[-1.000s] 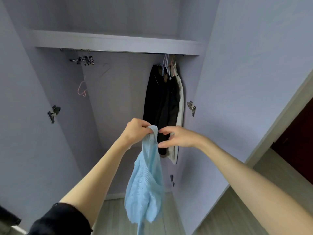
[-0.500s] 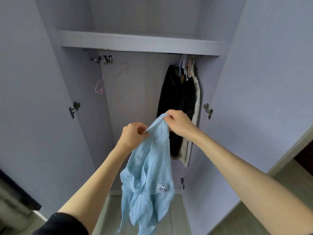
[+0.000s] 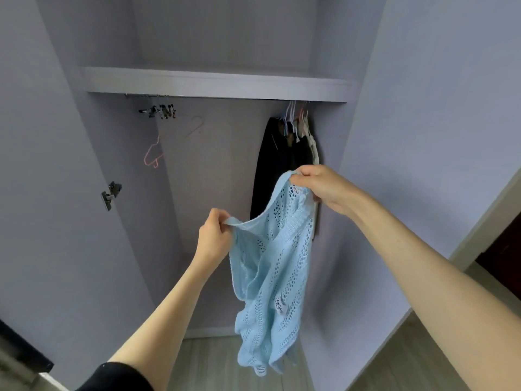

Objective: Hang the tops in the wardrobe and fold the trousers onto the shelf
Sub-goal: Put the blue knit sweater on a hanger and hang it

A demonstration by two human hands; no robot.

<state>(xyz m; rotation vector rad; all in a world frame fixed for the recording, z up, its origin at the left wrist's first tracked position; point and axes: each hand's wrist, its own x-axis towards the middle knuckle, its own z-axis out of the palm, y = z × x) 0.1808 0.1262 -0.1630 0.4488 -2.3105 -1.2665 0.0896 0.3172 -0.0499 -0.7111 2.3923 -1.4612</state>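
Observation:
A light blue openwork knit top (image 3: 270, 266) hangs in front of the open wardrobe, held up by both hands. My left hand (image 3: 215, 235) pinches one end of its upper edge. My right hand (image 3: 321, 190) grips the other end, higher and to the right, so the edge stretches between them. A white label shows low on the knit. An empty pink hanger (image 3: 153, 153) hangs at the left of the rail, below a cluster of clip hangers (image 3: 159, 110). The shelf (image 3: 214, 83) runs above the rail.
Dark and white garments (image 3: 282, 165) hang on hangers at the right end of the rail, just behind my right hand. The wardrobe's lilac doors stand open on both sides, with a hinge (image 3: 110, 193) on the left one. Wooden floor lies below.
My hands have moved apart, spreading the top's upper edge. My right hand rose to the right, my left dropped lower. The view has tilted and shifted left.

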